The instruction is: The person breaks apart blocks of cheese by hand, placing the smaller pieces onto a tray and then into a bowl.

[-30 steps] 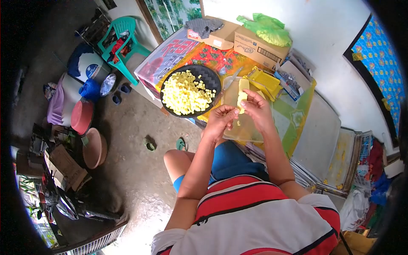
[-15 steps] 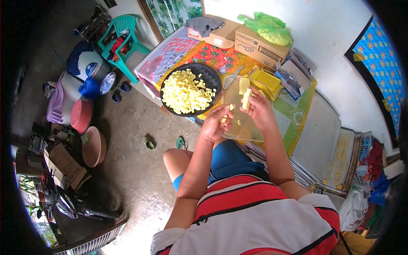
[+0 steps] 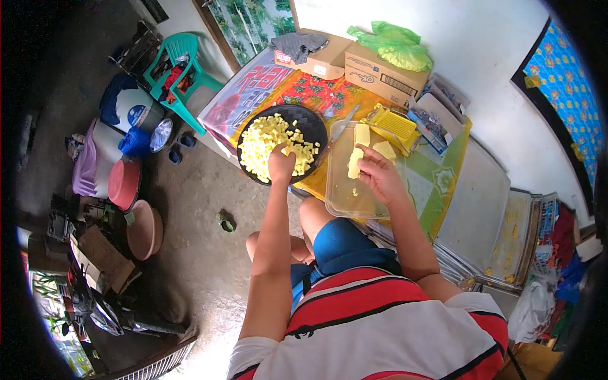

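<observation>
My left hand [image 3: 282, 164] is at the near edge of a round black tray, its fingers curled against a heap of pale yellow cubes [image 3: 263, 142]. Whatever those fingers hold is hidden. My right hand [image 3: 380, 176] pinches a pale yellow stick [image 3: 354, 163] above a clear plastic container [image 3: 342, 206]. Another pale yellow slab [image 3: 362, 133] and a wider piece [image 3: 384, 150] lie in that container, with small crumbs near its middle. The black tray [image 3: 311, 123] shows bare at its far right side.
A knife [image 3: 346, 122] lies beside the container's far left rim. Behind stand a yellow plastic slicer [image 3: 394, 126], cardboard boxes [image 3: 383, 75] and a green plastic bag [image 3: 392, 45]. A green chair [image 3: 180, 79] and basins [image 3: 144, 229] are on the left.
My left hand has moved left, from beside the right hand to the cubes on the tray. My right hand, still holding the stick, has lowered slightly toward me.
</observation>
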The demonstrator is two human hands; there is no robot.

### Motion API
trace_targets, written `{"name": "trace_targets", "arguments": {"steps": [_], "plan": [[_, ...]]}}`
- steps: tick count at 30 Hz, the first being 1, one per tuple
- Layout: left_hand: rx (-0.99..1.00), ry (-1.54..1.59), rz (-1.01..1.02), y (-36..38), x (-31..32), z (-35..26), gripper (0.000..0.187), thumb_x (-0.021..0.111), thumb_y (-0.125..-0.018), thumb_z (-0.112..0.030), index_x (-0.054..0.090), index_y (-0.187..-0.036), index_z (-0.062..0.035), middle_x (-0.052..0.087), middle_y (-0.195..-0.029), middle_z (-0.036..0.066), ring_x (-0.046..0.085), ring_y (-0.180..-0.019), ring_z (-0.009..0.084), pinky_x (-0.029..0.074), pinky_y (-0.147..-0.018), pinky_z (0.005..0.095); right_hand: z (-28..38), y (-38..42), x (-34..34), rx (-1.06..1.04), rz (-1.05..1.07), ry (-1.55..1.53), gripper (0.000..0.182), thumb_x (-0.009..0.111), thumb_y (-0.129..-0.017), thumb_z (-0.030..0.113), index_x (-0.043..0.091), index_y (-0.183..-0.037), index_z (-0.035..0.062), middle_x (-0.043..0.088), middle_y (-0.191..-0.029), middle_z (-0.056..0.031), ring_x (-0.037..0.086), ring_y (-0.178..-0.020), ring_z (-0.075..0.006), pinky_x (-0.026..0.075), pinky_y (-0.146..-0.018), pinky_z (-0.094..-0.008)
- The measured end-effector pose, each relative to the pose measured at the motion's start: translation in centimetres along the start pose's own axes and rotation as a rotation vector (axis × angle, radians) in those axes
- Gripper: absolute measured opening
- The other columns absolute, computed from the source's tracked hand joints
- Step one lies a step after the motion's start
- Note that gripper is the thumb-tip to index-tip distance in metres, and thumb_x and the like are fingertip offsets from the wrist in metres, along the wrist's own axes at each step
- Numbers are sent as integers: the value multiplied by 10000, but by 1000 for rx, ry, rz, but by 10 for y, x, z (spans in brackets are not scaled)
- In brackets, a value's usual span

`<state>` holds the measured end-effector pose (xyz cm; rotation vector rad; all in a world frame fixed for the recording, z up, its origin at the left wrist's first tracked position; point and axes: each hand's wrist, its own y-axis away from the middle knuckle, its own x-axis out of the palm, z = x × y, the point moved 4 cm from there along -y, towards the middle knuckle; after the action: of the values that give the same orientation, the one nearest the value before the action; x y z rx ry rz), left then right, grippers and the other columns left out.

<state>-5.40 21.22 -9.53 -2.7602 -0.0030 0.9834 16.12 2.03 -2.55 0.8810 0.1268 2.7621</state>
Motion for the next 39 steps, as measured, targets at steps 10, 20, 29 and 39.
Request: {"name": "trace_targets", "arguments": {"steps": [10,20,29,39], "plan": [[-313,1028,710,100,-13,-122,285,687,-864,-291,614,-988,-45,503,-630,-14,399,-438,33,325,-380,196,10,10,22,-85,-13,127,465,674,-835,59,540,-1280,83,625,-971,-1,577,-826,-64,469,-703,-212],[-222,1051,678,118,-16,-135,177,635,-906,-182,601,-953,-15,508,-612,-20,405,-442,39,320,-394,183,16,21,28,-141,12,233,454,698,-820,62,561,-1253,67,648,-946,-21,591,-816,-69,480,-701,-216],[-131,985,643,123,-24,-142,222,607,-925,-224,646,-862,-14,480,-558,-41,376,-424,21,290,-393,189,14,21,24,-131,12,231,442,686,-828,72,561,-1252,70,647,-943,-23,601,-813,-78,495,-691,-222],[-217,1053,646,124,-24,-136,323,561,-938,-260,611,-745,-6,505,-545,9,398,-404,58,314,-379,210,14,22,31,-77,44,86,394,614,-874,76,541,-1259,30,636,-1022,-63,638,-879,-147,536,-774,-283]]}}
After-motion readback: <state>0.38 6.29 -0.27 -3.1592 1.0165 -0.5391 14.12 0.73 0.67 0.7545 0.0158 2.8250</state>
